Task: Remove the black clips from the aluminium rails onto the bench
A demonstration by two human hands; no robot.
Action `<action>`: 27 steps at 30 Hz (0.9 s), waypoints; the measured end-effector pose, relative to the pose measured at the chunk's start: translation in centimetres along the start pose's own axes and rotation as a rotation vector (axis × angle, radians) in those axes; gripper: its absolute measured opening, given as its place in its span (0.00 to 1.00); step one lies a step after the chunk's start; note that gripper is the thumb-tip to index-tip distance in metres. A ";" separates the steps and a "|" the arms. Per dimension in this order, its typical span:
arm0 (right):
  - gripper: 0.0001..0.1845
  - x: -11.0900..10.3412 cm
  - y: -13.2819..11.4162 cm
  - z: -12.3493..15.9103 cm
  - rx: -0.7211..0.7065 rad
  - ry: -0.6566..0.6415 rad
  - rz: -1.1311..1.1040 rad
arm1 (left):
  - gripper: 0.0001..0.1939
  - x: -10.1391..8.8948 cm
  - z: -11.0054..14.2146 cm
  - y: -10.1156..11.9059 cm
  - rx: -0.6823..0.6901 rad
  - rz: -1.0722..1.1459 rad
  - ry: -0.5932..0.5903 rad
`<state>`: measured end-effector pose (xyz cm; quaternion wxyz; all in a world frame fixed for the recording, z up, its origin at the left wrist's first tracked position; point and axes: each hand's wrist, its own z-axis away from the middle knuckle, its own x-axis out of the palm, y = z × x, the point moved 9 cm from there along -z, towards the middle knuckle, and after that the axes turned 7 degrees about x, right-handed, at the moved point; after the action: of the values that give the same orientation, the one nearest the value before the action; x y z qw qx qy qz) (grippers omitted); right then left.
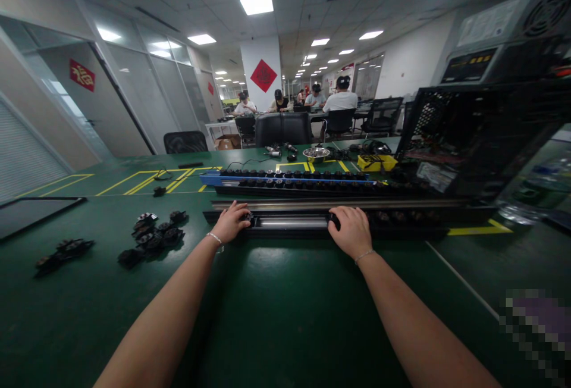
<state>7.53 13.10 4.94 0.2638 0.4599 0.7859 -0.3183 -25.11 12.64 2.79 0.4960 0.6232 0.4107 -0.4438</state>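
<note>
A long black power strip rail point(289, 222) lies across the green table in front of me, with an open silvery channel in its middle. My left hand point(232, 221) is curled at the rail's left end, fingers closed on a black socket module there. My right hand point(352, 230) is closed over another black module further right on the same rail. Both wrists wear thin bracelets.
Behind lie a second strip point(289, 181) on a blue rail and a grey bar point(339, 203). Loose black socket modules point(154, 236) sit at left. A black computer case point(482, 138) stands at right. A metal bowl point(316, 153) and yellow box point(377, 163) sit further back. Several people work at far desks.
</note>
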 end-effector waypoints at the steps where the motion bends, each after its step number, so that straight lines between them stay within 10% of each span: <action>1: 0.13 0.0 0.0 0.0 0.000 -0.001 0.000 | 0.18 0.0 0.0 -0.2 0.004 0.009 0.001; 27: 0.13 0.0 0.1 0.1 0.019 -0.011 0.001 | 0.21 -0.4 0.9 -5.2 0.004 0.060 -0.005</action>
<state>7.61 13.11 4.86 0.2640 0.4612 0.7810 -0.3282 -30.30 12.58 1.77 0.5089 0.6351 0.3896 -0.4310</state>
